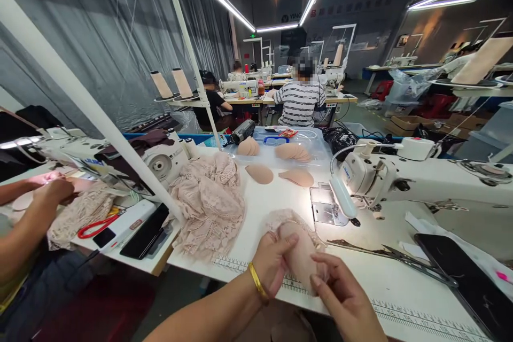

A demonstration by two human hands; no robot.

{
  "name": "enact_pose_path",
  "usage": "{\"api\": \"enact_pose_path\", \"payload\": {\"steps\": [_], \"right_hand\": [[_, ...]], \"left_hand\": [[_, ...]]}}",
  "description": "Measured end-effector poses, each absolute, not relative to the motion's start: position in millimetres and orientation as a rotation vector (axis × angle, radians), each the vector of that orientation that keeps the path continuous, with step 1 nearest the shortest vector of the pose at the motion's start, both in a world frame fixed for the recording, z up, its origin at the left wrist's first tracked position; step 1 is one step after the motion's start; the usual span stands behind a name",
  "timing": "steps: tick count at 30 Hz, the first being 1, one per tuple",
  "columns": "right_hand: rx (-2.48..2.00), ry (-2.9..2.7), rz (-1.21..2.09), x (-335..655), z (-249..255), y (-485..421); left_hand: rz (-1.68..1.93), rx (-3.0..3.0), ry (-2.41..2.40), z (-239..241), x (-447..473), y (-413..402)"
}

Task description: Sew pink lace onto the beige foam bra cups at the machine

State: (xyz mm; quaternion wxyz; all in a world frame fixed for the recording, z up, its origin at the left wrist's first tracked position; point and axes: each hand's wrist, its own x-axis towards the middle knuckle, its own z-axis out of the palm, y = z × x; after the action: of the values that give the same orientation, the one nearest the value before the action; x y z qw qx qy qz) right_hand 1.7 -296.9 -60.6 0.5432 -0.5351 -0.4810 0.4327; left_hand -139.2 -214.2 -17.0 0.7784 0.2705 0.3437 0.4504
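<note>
Near the table's front edge, a beige bra pad (300,254) with lace fabric (282,217) around its far side is held between my two hands. My left hand (274,256), with a gold bangle at the wrist, grips its left side, the thumb lying on top. At its lower right edge, the fingers of my right hand (339,286) pinch the pad and some thin fabric. Two loose pads, one on the left (259,173) and one on the right (298,177), lie farther back on the white table. A heap of beige lace (210,200) is to the left.
A sewing machine (401,176) with a lit lamp stands at right. Scissors (425,264) and a black phone (460,283) lie before it. Stacked pads (292,152) rest on a clear plastic box behind. A white pole (100,112) slants at left, near a co-worker's arms (40,208).
</note>
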Motion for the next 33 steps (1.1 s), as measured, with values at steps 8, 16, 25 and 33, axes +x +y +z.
{"api": "enact_pose_path", "payload": {"steps": [8, 16, 25, 33], "right_hand": [[-1.120, -0.795, 1.397, 39, -39, -276], [-1.116, -0.655, 1.316, 22, -33, -294], [-1.115, -0.653, 1.148, 21, -46, -289], [-1.062, -0.604, 1.196, 20, -44, -289]], "left_hand": [[0.752, 0.695, 0.539, -12, -140, -226], [0.855, 0.472, 0.671, -4, -130, -216], [0.911, 0.472, 0.687, -5, -115, -214], [0.960, 0.526, 0.688, -4, -108, -216]]}}
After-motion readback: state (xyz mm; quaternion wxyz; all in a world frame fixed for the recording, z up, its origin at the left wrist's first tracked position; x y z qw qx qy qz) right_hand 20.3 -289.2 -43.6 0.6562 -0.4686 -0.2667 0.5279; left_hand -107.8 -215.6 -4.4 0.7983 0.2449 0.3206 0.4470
